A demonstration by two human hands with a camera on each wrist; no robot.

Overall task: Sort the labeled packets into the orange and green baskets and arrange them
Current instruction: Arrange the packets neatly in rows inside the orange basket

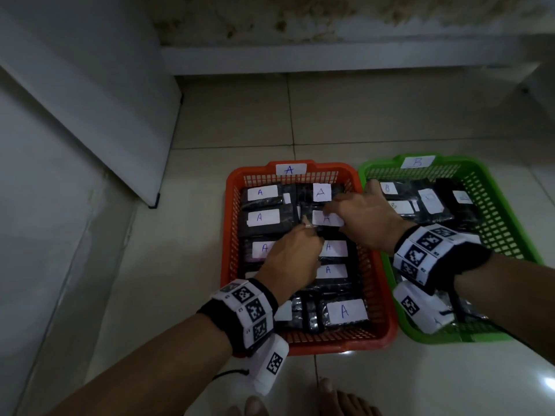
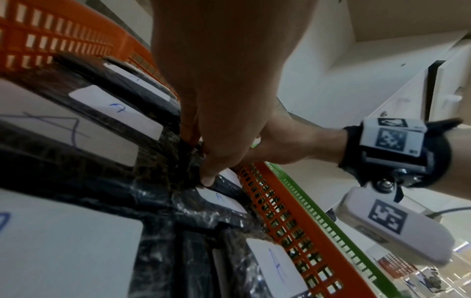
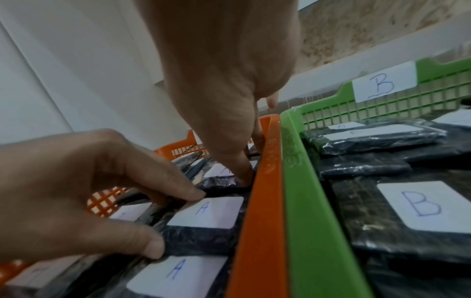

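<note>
We see two baskets side by side on the floor [image 1: 234, 121], touching: basket A [image 1: 231, 205] left, basket B [image 1: 507, 211] right. Packets [image 1: 264, 219] lie flat in both. Both hands, left hand [image 1: 289, 259] and right hand [image 1: 365, 214], reach into basket A.

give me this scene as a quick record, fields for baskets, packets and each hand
orange basket: tagged A, left of the green one, holds black packets labeled A
green basket: tagged B, holds black packets labeled B
left hand: over the orange basket, fingertips on a packet
right hand: reaches across into the orange basket, fingers on an A packet
floor: pale tiles
</note>
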